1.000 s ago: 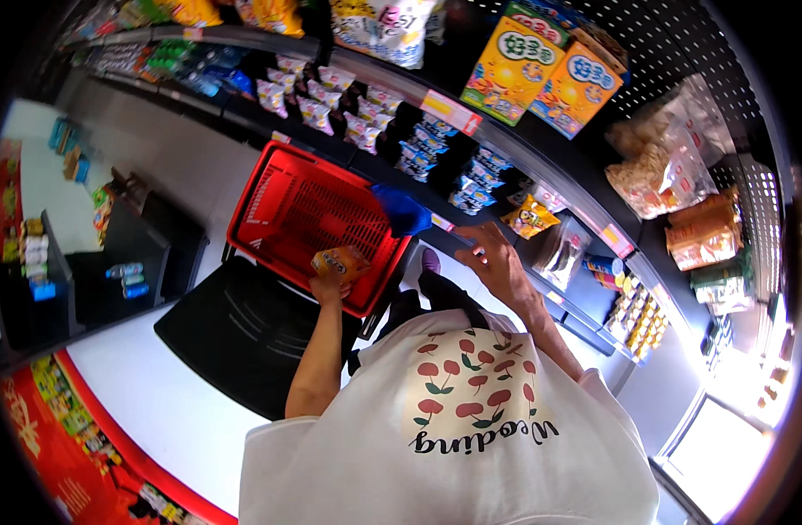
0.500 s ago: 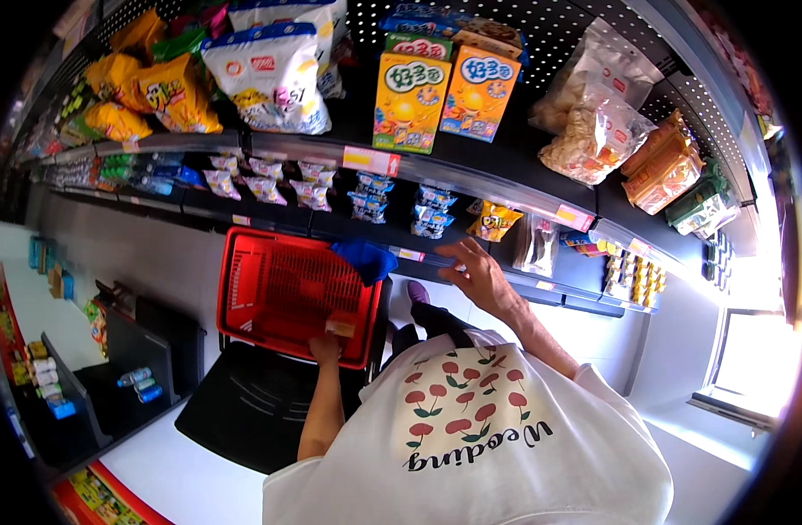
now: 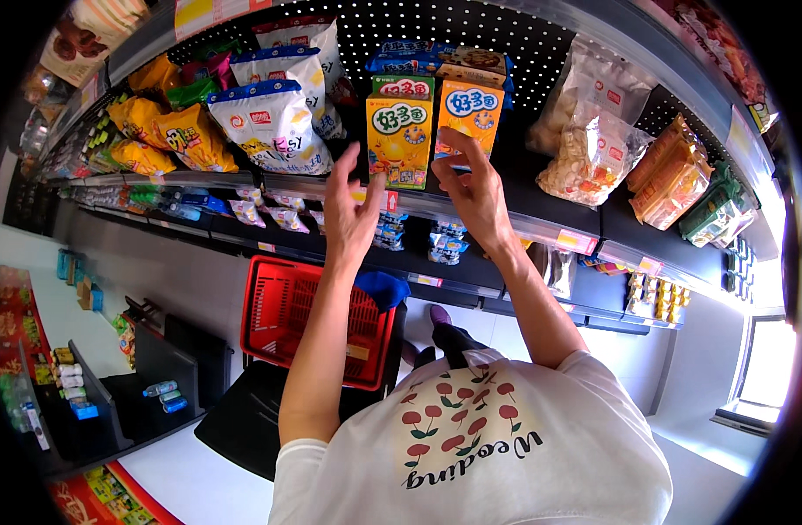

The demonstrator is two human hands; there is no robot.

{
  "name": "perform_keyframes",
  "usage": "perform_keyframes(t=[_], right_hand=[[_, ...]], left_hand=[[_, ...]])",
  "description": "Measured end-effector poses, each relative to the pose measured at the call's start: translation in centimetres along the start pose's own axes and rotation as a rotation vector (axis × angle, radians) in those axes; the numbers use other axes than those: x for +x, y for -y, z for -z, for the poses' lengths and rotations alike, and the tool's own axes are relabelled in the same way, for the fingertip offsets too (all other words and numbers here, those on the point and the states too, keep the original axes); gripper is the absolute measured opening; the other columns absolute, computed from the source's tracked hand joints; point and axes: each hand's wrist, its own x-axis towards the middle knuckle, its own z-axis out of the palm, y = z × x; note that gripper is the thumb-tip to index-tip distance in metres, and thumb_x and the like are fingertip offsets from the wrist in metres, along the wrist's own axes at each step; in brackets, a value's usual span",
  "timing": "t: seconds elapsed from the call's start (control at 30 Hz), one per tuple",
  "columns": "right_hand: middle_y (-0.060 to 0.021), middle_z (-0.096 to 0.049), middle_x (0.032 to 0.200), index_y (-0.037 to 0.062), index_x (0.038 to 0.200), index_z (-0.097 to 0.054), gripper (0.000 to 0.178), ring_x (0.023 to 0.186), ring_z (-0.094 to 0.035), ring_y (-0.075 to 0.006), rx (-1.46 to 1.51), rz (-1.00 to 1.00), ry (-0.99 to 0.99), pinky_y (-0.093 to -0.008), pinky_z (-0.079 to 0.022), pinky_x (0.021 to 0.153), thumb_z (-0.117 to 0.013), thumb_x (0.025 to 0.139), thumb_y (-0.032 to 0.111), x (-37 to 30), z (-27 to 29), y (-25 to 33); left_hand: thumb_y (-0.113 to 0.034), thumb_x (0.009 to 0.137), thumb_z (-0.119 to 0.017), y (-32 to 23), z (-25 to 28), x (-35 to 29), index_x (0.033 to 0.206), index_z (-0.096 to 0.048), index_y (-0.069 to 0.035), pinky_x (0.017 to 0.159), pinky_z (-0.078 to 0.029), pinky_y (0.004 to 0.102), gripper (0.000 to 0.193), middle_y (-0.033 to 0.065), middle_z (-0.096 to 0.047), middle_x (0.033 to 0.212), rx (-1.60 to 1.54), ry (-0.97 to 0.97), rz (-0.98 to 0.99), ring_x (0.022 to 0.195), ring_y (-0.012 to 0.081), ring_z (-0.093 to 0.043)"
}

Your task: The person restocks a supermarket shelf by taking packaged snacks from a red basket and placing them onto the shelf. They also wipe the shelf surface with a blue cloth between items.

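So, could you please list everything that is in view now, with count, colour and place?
shelves: several, black, ahead
yellow box: one, yellow, shelf front
orange box: one, orange, right of yellow box
white bags: several, white, left of boxes
yellow bags: several, yellow, shelf's left
clear bags: two, transparent, right of boxes
brown packs: some, brown, beside clear bags
green packs: some, green, far right
small packs: many, white or blue, lower shelf
basket: one, red, below shelves
blue thing: one, blue, basket's corner
bottles: few, blue, lower left
shirt: one, white, bottom
shoe: one clear, purple, beside basket
left hand: one, bare, left of yellow box
right hand: one, bare, before orange box, contact unclear
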Motion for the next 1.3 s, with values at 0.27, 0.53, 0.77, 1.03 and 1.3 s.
perform_keyframes(t=[0.27, 0.53, 0.77, 1.03, 1.3], right_hand=[[-0.0207, -0.061, 0.126, -0.0013, 0.145, -0.046, 0.06, 0.094, -0.07, -0.02, 0.117, -0.089, -0.03, -0.0324, -0.061, 0.066, -0.075, 0.093, 0.009, 1.2, -1.5, -2.1], [-0.003, -0.056, 0.103, -0.0059, 0.127, -0.064, 0.055, 0.079, -0.059, -0.0087, 0.323, -0.14, 0.056, -0.0241, -0.056, 0.066, -0.088, 0.081, 0.013, -0.3, 0.6, 0.9], [-0.0049, -0.061, 0.108, 0.0006, 0.125, -0.068, 0.052, 0.087, -0.061, -0.0109, 0.351, -0.113, 0.433, -0.0271, -0.056, 0.073, -0.088, 0.081, 0.02, -4.5, -0.7, 3.2], [-0.0092, -0.064, 0.114, 0.0065, 0.134, -0.063, 0.045, 0.089, -0.067, -0.0169, 0.158, -0.21, 0.791, -0.0319, -0.056, 0.073, -0.077, 0.092, 0.017, -11.7, -6.1, 3.4], [-0.0112, -0.067, 0.112, 0.0055, 0.125, -0.068, 0.031, 0.09, -0.07, -0.0199, -0.001, -0.149, 0.706, -0.0325, -0.059, 0.075, -0.074, 0.094, 0.01, -15.6, -3.8, -0.7]], left_hand=[[-0.016, 0.097, -0.072, 1.2, -3.2, 3.5, 0.151, -0.04, -0.004, 0.093, -0.056, 0.0354, 0.064, 0.0161, -0.052, 0.139, -0.172, 0.015, 0.018, 0.123, 0.0226, -0.059], [-0.015, 0.092, -0.078, -5.8, 0.9, -1.6, 0.147, -0.048, -0.004, 0.079, -0.063, 0.0317, 0.064, 0.0117, -0.051, 0.122, -0.116, -0.021, -0.051, 0.102, 0.0187, -0.065], [-0.013, 0.09, -0.08, -8.4, 8.9, -9.2, 0.129, -0.056, -0.001, 0.069, -0.055, 0.0229, 0.047, 0.0083, -0.066, 0.109, -0.103, 0.122, 0.204, 0.09, 0.0092, -0.065], [-0.02, 0.088, -0.082, 2.7, 12.2, -23.0, 0.124, -0.054, 0.005, 0.068, -0.059, 0.0286, 0.053, 0.0161, -0.071, 0.102, -0.012, -0.098, 0.538, 0.079, 0.0194, -0.074], [-0.023, 0.091, -0.077, 20.6, 9.3, -35.8, 0.127, -0.054, 0.002, 0.067, -0.064, 0.0353, 0.049, 0.0139, -0.071, 0.107, -0.58, -0.46, 1.333, 0.077, 0.0277, -0.076]])
